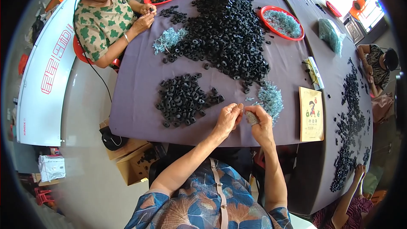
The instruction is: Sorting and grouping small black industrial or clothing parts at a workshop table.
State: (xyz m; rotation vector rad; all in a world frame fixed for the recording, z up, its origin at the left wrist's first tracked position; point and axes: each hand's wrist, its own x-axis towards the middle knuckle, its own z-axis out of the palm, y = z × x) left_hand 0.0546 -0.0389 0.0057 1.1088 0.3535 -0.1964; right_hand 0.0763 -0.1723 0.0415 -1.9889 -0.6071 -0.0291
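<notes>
Grey-purple bench; black parts heaped left of the hands, pale-blue pieces just beyond. Left hand's grip pressed together, right hand's curled; contents, I can't tell. I'd steady wrists, meet fingertips squarely.

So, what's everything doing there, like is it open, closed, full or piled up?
Left hand: fingers pinched, contents too small to tell.
Right hand: fingers curled, close to the left.
Small black plastic parts by the left hand: heaped loosely.
Small translucent pale-blue pieces beyond the right hand: clumped together.
Round red plastic tray at right: well filled.
Yellow paper booklet: closed, lying flat.
Brown cardboard box: open.
</notes>
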